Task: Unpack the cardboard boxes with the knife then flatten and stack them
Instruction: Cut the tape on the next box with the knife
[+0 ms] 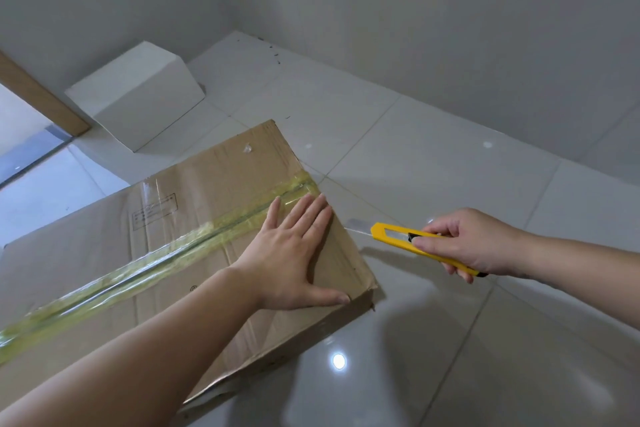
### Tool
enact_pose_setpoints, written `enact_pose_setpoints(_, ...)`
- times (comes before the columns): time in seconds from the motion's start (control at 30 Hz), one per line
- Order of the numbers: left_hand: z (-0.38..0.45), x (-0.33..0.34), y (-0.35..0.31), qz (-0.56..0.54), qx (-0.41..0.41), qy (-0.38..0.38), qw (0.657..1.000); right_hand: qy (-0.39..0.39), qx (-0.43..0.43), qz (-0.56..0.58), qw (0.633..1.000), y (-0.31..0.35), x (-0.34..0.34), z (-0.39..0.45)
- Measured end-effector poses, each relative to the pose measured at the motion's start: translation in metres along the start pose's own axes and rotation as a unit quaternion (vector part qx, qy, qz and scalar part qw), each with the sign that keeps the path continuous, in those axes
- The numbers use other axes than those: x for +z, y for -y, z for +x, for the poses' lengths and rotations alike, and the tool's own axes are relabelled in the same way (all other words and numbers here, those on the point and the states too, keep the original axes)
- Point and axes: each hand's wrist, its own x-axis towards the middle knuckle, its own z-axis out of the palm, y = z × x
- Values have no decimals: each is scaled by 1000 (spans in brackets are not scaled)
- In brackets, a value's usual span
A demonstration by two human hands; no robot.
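One brown cardboard box (173, 253) lies on the tiled floor (450, 340) at 8 o'clock, sealed along its top seam by one strip of yellowish tape (166, 255); contents cannot be seen. The left hand (291, 253) presses flat on its lid, fingers straight and spread, near the right edge. At 3 o'clock the right hand (464, 243) grips one yellow knife (415, 244), blade extended toward the box edge; one closed white box (138, 94) stands at 11 o'clock.

Even, soft indoor light. Bright round glare spot on the glossy floor tiles (338, 361); smaller glints farther off. Soft shadow beside the cardboard box (166, 253). Wide-angle bending at edges. Focus fairly sharp, slightly soft overall.
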Motion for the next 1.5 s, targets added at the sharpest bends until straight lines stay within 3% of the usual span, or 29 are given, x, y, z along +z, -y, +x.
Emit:
enact_pose_setpoints(0.7, 25, -17, 1, 23, 30, -33, 999, 40, 20, 6, 999, -22, -4, -48)
enact_pose_setpoints(1.0, 26, -18, 3, 24, 28, -36, 999, 19, 1, -2, 1000, -20, -7, -43)
enact_pose_setpoints(1.3, 26, -15, 3, 37, 33, -36, 998, 69, 11, -11, 997, -38, -3, -60)
enact_pose_setpoints(1.5, 21, -18, 12, 22, 36, -17, 999, 43, 21, -33, 998, -30, -15, -52)
